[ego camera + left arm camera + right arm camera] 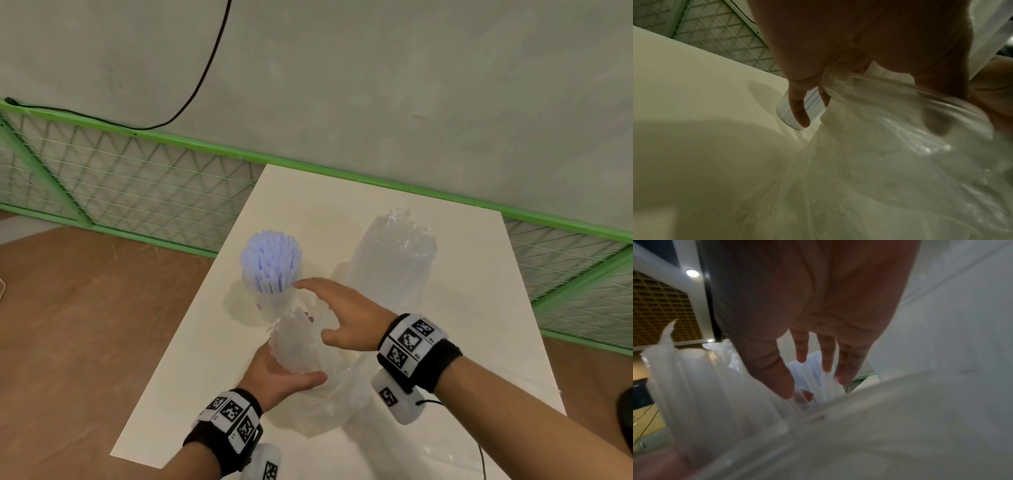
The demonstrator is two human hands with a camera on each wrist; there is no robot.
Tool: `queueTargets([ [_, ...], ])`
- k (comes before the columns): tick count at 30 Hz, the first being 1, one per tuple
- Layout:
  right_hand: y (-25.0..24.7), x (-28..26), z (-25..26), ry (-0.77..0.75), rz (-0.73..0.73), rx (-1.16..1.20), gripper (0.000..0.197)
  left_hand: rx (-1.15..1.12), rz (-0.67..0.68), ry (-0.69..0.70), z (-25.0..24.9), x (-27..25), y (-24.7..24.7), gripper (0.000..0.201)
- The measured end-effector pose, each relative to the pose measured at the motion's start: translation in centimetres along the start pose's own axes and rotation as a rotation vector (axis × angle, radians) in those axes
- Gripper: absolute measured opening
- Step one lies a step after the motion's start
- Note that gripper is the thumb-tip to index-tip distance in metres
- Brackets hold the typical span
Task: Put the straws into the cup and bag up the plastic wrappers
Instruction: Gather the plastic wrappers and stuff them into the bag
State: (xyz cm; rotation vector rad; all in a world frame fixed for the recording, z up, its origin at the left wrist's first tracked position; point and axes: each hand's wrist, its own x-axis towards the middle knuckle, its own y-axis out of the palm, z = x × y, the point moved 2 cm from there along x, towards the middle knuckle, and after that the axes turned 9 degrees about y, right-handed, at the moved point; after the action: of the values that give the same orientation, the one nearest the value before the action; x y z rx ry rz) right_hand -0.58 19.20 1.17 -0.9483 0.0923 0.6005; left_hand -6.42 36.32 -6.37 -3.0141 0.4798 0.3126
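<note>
A clear cup (pixel 274 301) packed with pale blue-white straws (pixel 270 260) stands upright on the white table (pixel 191 359). Just in front of it my left hand (pixel 281 371) grips a bundle of translucent straws (pixel 298 339) in its loose clear plastic wrapper (pixel 335 401), which trails down to the table. My right hand (pixel 311 310) hovers open over the bundle, fingers spread, index tip close to the cup's straws. The left wrist view shows the wrapper (pixel 900 146) below my palm and the cup (pixel 797 112) beyond. The right wrist view shows the bundle (pixel 694 378) beside my fingers (pixel 826 356).
A tall clear plastic bag (pixel 394 260) with clear contents stands at the table's back right. More clear film (pixel 428 452) lies at the near right edge. A green mesh fence (pixel 137 178) runs behind the table, with brown floor (pixel 85 308) to the left.
</note>
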Motion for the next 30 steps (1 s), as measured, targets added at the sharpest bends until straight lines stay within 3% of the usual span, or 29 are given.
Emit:
queueTargets([
  [4,0.4,0.6,0.2,-0.043,0.032,0.033,0.086,0.023,-0.029,-0.042,0.3,0.3,-0.2,0.062],
  [10,1.4,-0.1,-0.3,-0.127,-0.133,0.108,0.049,0.077,-0.051,-0.003,-0.1,0.5,-0.5,0.05],
  [14,1.9,-1.1,-0.6,-0.094,-0.255,0.201,0.03,0.09,-0.045,0.032,-0.4,0.5,-0.4,0.06],
  [22,3.2,-2.5,-0.3,-0.11,-0.536,0.294,0.016,0.124,-0.047,-0.005,-0.6,0.5,-0.2,0.054],
  [30,3.4,-3.9,-0.3,0.006,-0.47,0.426,0.024,0.117,-0.074,-0.024,-0.4,0.6,-0.3,0.056],
])
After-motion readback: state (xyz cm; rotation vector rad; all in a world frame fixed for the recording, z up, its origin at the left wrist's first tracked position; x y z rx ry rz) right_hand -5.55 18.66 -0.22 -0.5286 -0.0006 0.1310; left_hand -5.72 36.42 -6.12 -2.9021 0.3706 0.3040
